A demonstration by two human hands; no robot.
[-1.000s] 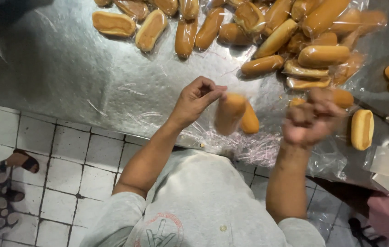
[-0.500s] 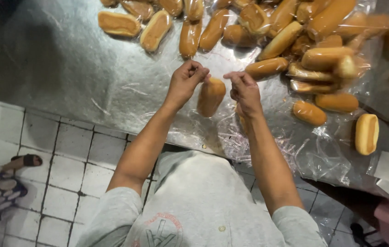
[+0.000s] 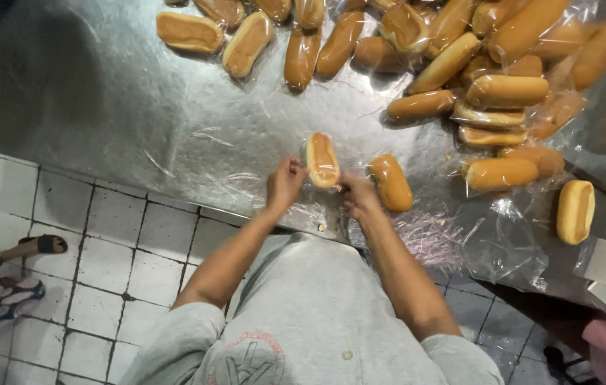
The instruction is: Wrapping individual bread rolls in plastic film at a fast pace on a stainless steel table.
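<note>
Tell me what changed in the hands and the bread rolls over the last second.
The right hand swung in from the right to meet the left hand; both now grip one bagged roll between them. A second roll lies beside it. The pile of rolls on the steel table stayed put.

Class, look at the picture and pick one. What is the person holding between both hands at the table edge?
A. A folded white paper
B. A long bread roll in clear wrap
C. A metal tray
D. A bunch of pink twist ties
B: the left hand and right hand grip either side of a wrapped bread roll above the metal table.
</note>
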